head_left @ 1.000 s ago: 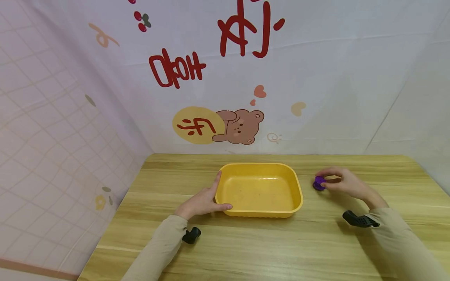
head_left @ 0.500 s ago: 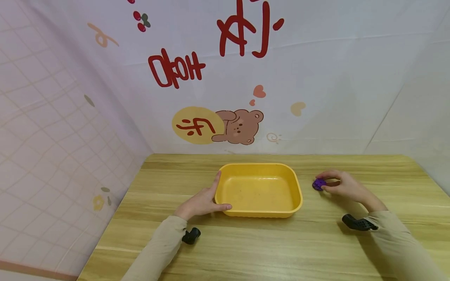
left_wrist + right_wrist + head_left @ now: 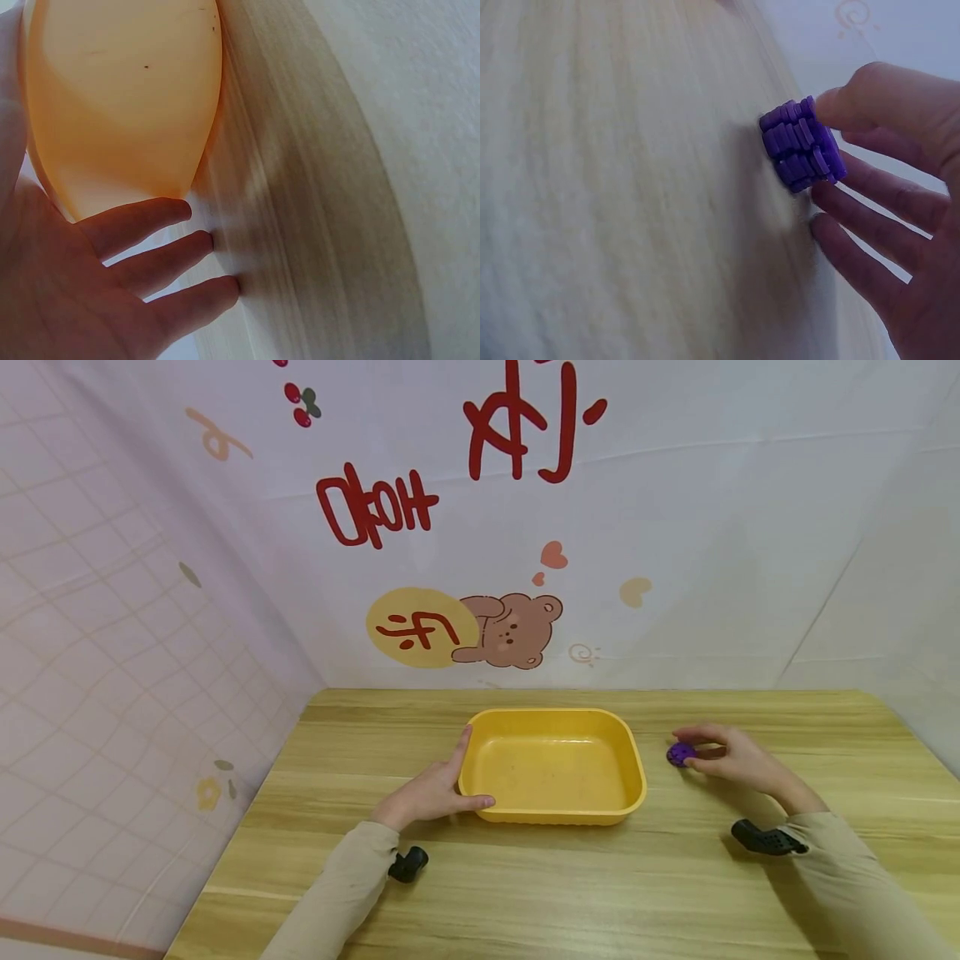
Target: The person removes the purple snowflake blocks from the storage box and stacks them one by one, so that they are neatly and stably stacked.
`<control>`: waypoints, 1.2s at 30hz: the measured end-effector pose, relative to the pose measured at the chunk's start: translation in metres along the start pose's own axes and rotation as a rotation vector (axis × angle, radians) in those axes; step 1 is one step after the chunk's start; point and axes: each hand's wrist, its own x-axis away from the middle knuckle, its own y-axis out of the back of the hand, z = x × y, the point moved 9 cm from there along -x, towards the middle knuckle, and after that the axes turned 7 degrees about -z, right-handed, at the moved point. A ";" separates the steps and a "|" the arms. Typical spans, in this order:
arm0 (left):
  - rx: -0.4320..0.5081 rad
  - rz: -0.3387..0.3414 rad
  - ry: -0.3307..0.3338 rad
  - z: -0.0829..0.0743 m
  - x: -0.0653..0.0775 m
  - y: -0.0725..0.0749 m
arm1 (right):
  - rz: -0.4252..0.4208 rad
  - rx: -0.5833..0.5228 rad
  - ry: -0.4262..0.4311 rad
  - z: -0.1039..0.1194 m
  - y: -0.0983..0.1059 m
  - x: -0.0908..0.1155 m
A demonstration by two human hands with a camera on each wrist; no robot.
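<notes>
In the head view, my left hand (image 3: pixel 427 789) spans the left end of a yellow tray (image 3: pixel 630 810), thumb over its near rim. The left wrist view shows the fingers (image 3: pixel 196 304) of that hand straight and spread beside the tray's wall (image 3: pixel 199 142), tips at the table. To the right of the tray, my right hand (image 3: pixel 738 760) pinches a small purple stack of thin notched discs (image 3: pixel 681 754) between thumb and fingers. Seen from the right wrist, the disc stack (image 3: pixel 799 146) is short and layered, at or just above the tabletop; contact is unclear.
A wood-grain table (image 3: pixel 555 893) lies under everything. White printed cloth (image 3: pixel 712 527) hangs along its back and left sides. A black wrist camera (image 3: pixel 765 837) is strapped at the right sleeve, another black camera (image 3: pixel 409 864) at the left one.
The purple stack looked tilted one second ago and now shows a rounder top. My right hand has lowered slightly with it. The left hand and the tray stay in place.
</notes>
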 end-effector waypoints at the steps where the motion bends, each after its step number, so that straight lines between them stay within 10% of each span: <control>1: 0.001 0.001 -0.001 0.000 0.000 0.000 | -0.001 -0.006 -0.003 0.001 0.000 0.001; 24: 0.003 -0.009 0.002 0.002 -0.001 -0.001 | 0.009 -0.130 0.069 0.011 -0.030 0.001; 36: -0.004 -0.041 -0.065 -0.001 0.007 0.003 | 0.058 -0.079 -0.147 -0.007 -0.017 0.003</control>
